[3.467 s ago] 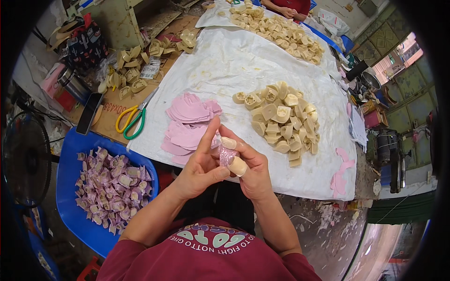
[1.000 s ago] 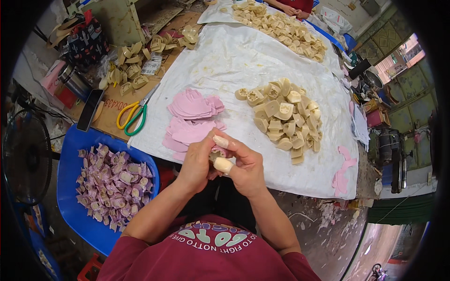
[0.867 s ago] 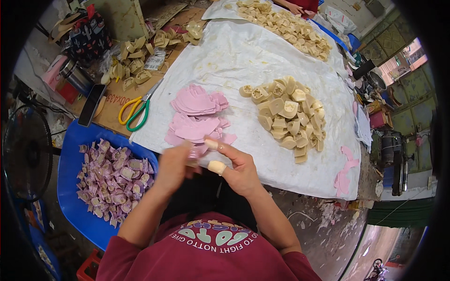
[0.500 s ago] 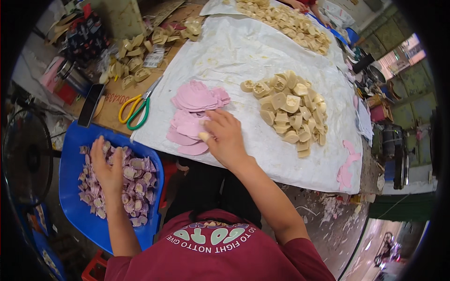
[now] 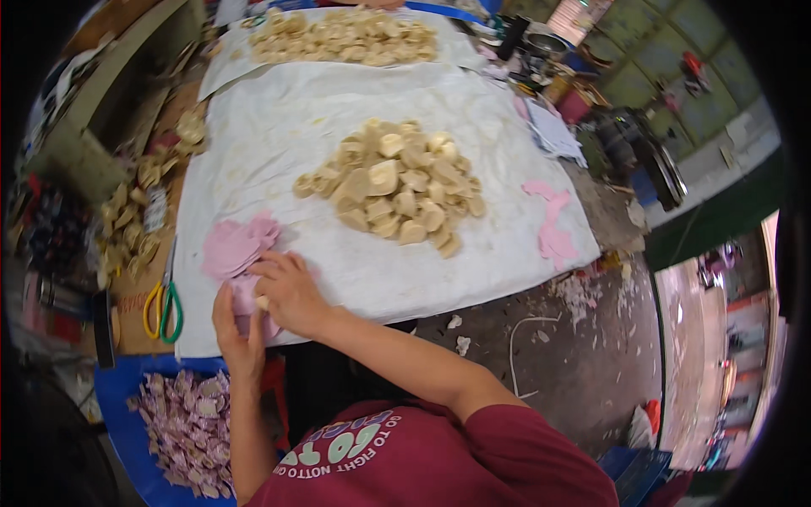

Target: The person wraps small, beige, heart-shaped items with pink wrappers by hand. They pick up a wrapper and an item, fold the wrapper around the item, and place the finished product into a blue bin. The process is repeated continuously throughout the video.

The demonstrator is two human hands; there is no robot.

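Note:
On the near left of the white-covered table lie two overlapping stacks of thin pink cut-out pieces [image 5: 238, 245]. My right hand [image 5: 291, 296] reaches across onto the nearer stack, fingers curled over a pink piece, with a pale covering on the thumb tip. My left hand [image 5: 241, 342] is at the left edge of that stack, fingers raised and thumb apart. Pink shows between the two hands; blur and the fingers partly hide it. A heap of cream-coloured, hollow-looking molded pieces [image 5: 397, 190] sits beyond, in the middle of the table.
Scissors [image 5: 165, 308] with yellow and green handles lie left of the pink stacks. Below the table's left corner, a blue basin [image 5: 127, 448] holds many pink-wrapped pieces. Another cream heap [image 5: 338, 38] covers the far end. Pink offcuts [image 5: 553, 224] lie at the right.
My left hand has left the space above the blue basin and come up to the pink stack beside my right hand. The view has turned rightward, shifting the table within it.

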